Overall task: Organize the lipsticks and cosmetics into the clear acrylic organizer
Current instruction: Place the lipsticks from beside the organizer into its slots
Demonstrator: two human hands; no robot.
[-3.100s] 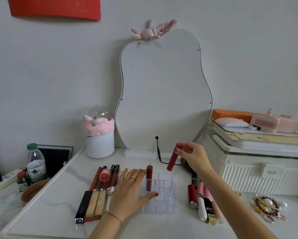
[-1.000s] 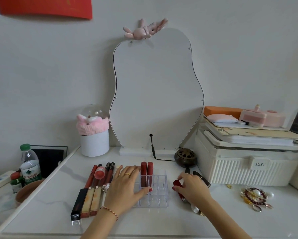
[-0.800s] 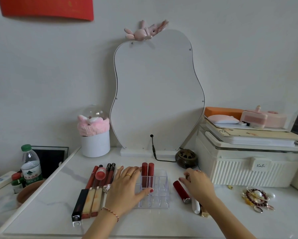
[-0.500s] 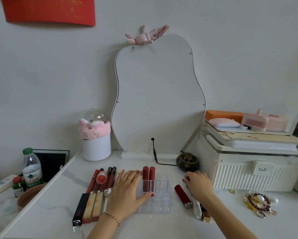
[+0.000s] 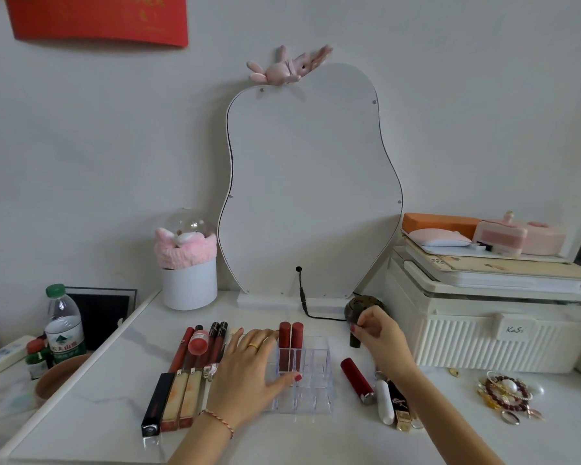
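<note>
My left hand (image 5: 249, 374) lies flat with straight fingers, its thumb tip on the near-left part of the clear organizer (image 5: 311, 380), fingers spread over its left edge. Left of that hand I count three long gloss tubes (image 5: 173, 401) lying side by side near the table's front-left edge, and beyond them about four slimmer red and dark tubes (image 5: 203, 347); I cannot count those exactly where they overlap. Just past my left fingertips, two dark red lipsticks (image 5: 291, 345) stand upright in the organizer's back-left compartments, touching each other. The other compartments show only clear walls.

Under my right wrist lie a red lipstick (image 5: 356, 380), a white tube (image 5: 383, 402) and a black-and-gold lipstick (image 5: 398, 406), with more hidden by the arm. The red one lies between the organizer and my wrist, apart from both.

My right hand (image 5: 379, 333) has its fingers curled, pinching a dark lipstick (image 5: 354, 338) held upright, to the right of and above the organizer. Just behind that hand sits a small dark round pot (image 5: 363, 305). Right of it, a ribbed white box (image 5: 490, 330) stands close. Open tabletop (image 5: 282, 437) runs along the front edge near my forearms.
</note>
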